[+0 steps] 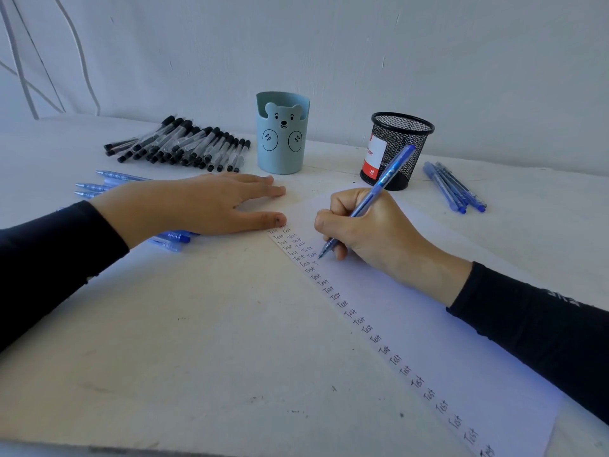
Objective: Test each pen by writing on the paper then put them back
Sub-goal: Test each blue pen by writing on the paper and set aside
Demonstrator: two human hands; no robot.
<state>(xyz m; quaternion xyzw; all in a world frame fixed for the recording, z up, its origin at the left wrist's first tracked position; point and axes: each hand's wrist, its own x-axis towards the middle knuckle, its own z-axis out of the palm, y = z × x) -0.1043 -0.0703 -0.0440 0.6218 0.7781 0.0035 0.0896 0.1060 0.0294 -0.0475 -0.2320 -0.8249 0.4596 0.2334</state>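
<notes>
Observed: the right hand (pixel 369 225) pinches a blue pen (pixel 385 178) between thumb and curled fingers. Its tip is down on the paper (pixel 428 324), beside a lone "T" in the second column of "Test" marks. The left hand (pixel 197 202) lies flat with its fingers straight and close together, and its thumb tip presses the sheet's far corner.

Risks noted:

1. The sheet is pinned at one corner only, and the near end lies free on the table (pixel 197 357). A firm stroke could swing it and spoil the word.
2. The second column runs close beside the first. If the words crowd together, a faint pen may be hard to tell from a good one.
3. The left forearm lies over several blue pens (pixel 108 183). Lifting or sliding that arm could roll them about.
4. A second group of blue pens (pixel 453 188) lies at the right, near the mesh cup (pixel 398 150). Which group has been tested cannot be told by sight. A pen set down on the wrong side would be tested twice or missed.
5. The bear cup (pixel 282 136) stands just beyond the left fingertips, so a careless reach could knock it into the black pens (pixel 184 146).
</notes>
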